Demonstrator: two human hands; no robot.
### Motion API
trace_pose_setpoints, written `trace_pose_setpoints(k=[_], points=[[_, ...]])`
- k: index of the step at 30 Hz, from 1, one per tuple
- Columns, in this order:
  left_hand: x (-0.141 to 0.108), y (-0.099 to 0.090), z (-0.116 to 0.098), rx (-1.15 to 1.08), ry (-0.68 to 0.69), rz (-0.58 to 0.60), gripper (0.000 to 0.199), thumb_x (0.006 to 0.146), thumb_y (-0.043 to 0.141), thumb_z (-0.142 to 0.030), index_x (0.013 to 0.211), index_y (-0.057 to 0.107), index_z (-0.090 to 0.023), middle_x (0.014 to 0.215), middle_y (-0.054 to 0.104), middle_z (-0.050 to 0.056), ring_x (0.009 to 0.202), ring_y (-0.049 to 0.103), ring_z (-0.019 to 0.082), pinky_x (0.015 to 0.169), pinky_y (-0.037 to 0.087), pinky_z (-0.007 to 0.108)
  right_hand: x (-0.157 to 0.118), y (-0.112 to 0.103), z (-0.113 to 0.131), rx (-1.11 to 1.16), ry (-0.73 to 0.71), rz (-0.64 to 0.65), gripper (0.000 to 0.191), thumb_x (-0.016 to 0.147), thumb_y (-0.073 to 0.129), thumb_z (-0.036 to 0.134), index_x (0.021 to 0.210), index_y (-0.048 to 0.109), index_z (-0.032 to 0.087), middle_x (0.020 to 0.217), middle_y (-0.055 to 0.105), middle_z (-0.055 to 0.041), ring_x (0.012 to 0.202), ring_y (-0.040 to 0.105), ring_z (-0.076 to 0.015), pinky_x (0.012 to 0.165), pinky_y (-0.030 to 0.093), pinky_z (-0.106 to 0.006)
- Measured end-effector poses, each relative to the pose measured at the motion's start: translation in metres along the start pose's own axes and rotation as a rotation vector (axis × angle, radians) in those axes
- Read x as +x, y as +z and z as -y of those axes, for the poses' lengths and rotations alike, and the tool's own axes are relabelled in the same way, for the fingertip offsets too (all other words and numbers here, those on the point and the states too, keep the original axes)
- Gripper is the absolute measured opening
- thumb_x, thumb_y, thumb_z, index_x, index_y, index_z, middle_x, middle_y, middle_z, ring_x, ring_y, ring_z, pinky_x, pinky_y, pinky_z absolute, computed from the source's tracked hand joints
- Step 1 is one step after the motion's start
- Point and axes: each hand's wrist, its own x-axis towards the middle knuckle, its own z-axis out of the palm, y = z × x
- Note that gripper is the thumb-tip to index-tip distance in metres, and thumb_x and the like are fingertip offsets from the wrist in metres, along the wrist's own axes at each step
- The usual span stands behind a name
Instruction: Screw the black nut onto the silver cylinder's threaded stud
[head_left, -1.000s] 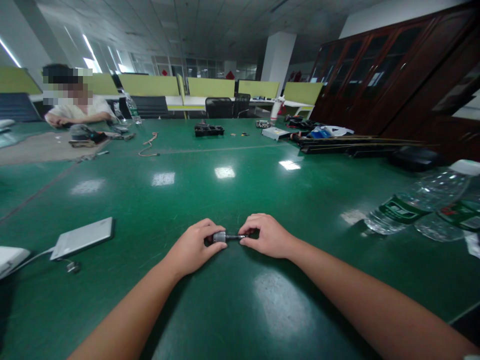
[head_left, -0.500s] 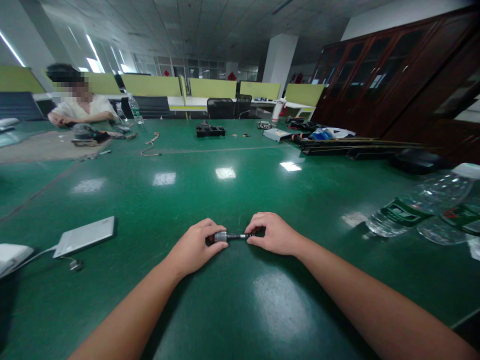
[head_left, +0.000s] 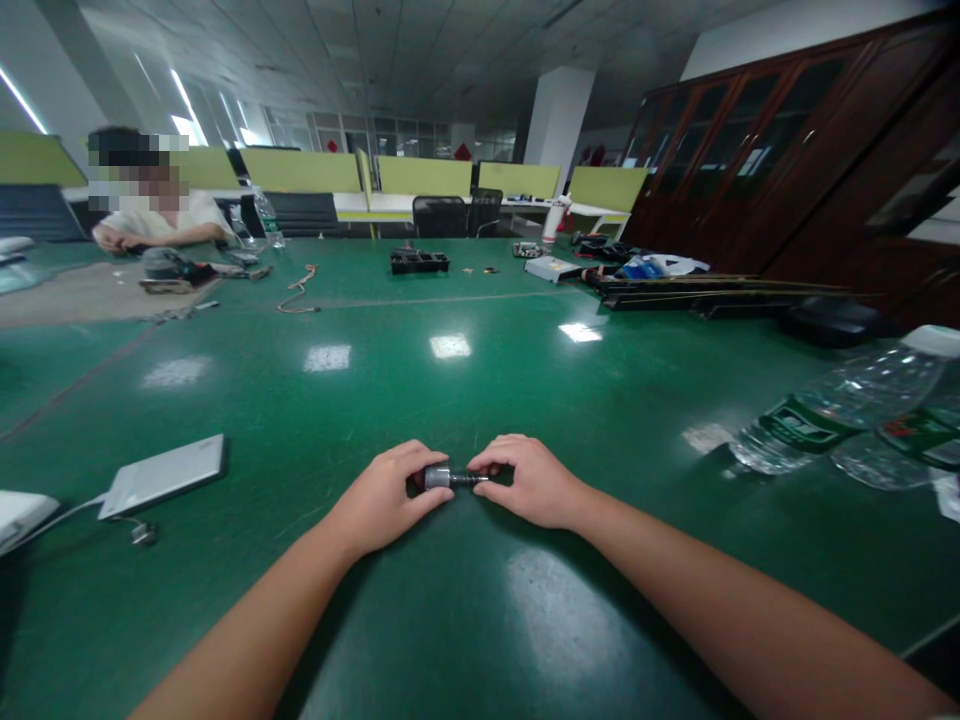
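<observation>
Green, glossy table [head_left: 375,380] fills most of my view, and both bare hands meet over its near part, midway between the things on its left and right. I have the left hand [head_left: 394,495] grasping a grey cylinder [head_left: 437,476], thumb on the near side and fingers over the far side. A dark, thin shaft [head_left: 463,479] sticks out of it to the right, lying level. My right hand [head_left: 521,480] pinches the free end of the shaft between thumb and fingers. I can't tell from here whether the cylinder touches the table or is held just above it.

Off to the left I see a silver slab [head_left: 163,478] with a white cable [head_left: 64,515] leading to a white block [head_left: 24,518], and a small metal piece [head_left: 142,535] just beside the slab. On the right, two clear bottles with green labels, the nearer [head_left: 802,425] partly covering the other [head_left: 892,450], stand near a black object [head_left: 838,322]. Dark rails [head_left: 697,292] lie toward the far right corner, near a pale box [head_left: 551,269]. By the far edge I make out a black tray [head_left: 420,262] and, left of it, a loose cord [head_left: 300,292]. A person [head_left: 161,220] in a white top sits at the far left corner, forearms on the table.
</observation>
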Motion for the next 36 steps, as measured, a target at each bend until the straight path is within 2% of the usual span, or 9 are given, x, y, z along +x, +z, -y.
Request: trace_pose_setpoints(k=[5,21,36], points=[[0.000,0.001,0.002,-0.012,0.037,-0.004,0.027,0.084,0.069,-0.032,0.108,0.070,-0.021,0.097,0.067,0.006,0.088,0.062,0.020,0.081,0.050,0.031,0.002,0.006,0.002,-0.005,-0.020,-0.005,0.017,0.077,0.073,0.018,0.094,0.074,0.021,0.082,0.072,-0.0014,0.078,0.063,-0.0159,0.081,0.044,-0.032],[-0.001,0.001,0.001,-0.023,0.055,0.015,0.027,0.083,0.071,-0.033,0.109,0.072,-0.023,0.094,0.066,0.004,0.085,0.063,0.018,0.078,0.049,0.028,0.003,0.011,0.008,-0.045,-0.044,0.024,0.015,0.079,0.073,0.021,0.094,0.073,0.021,0.087,0.073,-0.0024,0.085,0.063,-0.0178,0.086,0.041,-0.035],[0.000,0.002,-0.002,-0.015,0.007,0.022,0.024,0.083,0.071,-0.031,0.105,0.073,-0.022,0.094,0.066,0.004,0.085,0.061,0.018,0.077,0.046,0.028,0.005,0.011,0.003,-0.034,-0.077,0.013,0.012,0.078,0.075,0.023,0.090,0.074,0.020,0.078,0.070,-0.0005,0.075,0.061,-0.0145,0.078,0.041,-0.029]])
